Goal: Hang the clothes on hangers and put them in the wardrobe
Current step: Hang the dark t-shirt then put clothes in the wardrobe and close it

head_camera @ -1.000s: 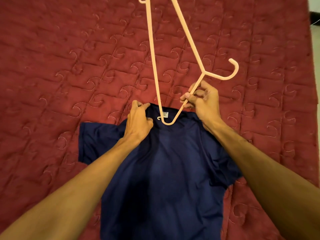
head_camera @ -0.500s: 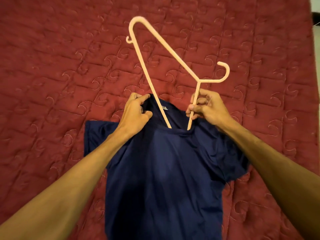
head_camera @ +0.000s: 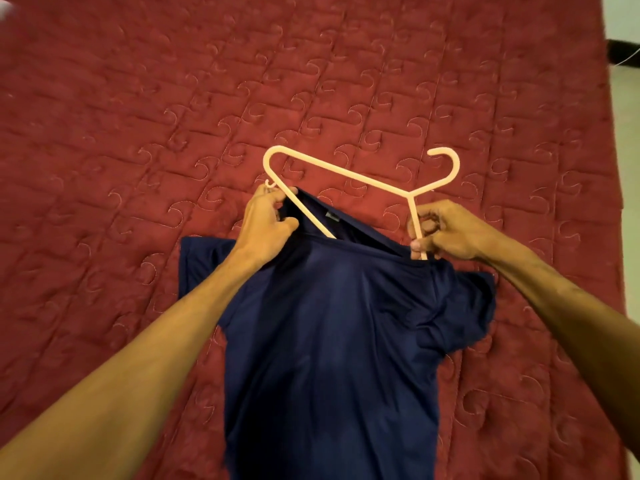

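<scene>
Where the hanger point(head_camera: 346, 171) stood high half a second ago, its upper corner now sits lower and flatter over the bed. More of it has slid into the neck opening of the navy T-shirt point(head_camera: 329, 341). The left hand point(head_camera: 266, 223) is as before: fingers and thumb clenched on the left side of the collar, lifting it open. The right hand point(head_camera: 446, 230) has its fingers curled round the hanger's arm just below the junction with the hook, at the collar's right end, and it sits farther right than earlier. The shirt's right shoulder bunches more.

The hanger's lower end is hidden inside the shirt, and both bars vanish at the collar. The shirt's hem is cut off by the bottom edge. The label point(head_camera: 333, 217) inside the collar is too small to read.

The shirt lies spread on a dark red quilted bedspread point(head_camera: 138, 116) with swirl stitching, which fills nearly the whole view. A strip of pale floor point(head_camera: 628, 140) shows at the right edge.
</scene>
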